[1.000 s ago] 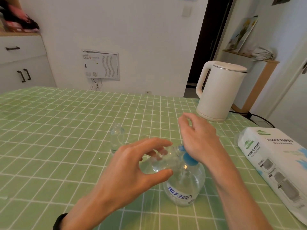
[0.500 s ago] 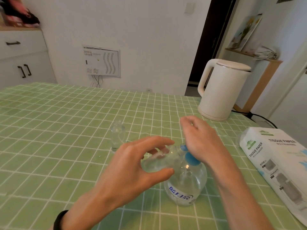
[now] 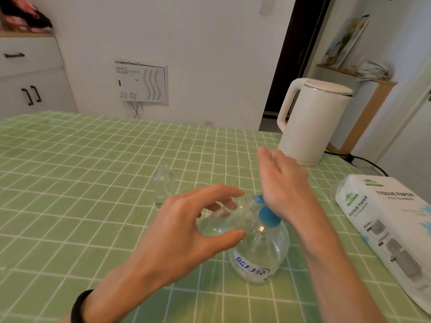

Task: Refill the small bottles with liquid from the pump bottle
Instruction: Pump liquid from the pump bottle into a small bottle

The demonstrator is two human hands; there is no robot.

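- The pump bottle, clear and round with blue lettering on its front, stands upright on the table, close to the near edge and a little right of the middle.
- Its blue pump head sits on top, with the spout pointing left and away.
- The right hand lies over the pump head. Its fingers are straight and close together, pointing towards the far edge, and the heel of the palm rests on the blue top.
- The left hand grips a small clear bottle, with the fingers curled over its upper side and the thumb under it.
- This held bottle is tilted well over, lifted off the table, and its open neck lies right at the blue spout. Whether the two touch cannot be told.
- A second small bottle, clear and uncapped, stands upright on the cloth beyond the left hand, near the middle of the table and apart from the pump bottle.
- A black wristband circles the left wrist at the near edge.
- A white kettle stands at the far right corner, handle turned left.
- A pack of tissue paper lies flat along the right edge.
- A green checked cloth covers the whole table.
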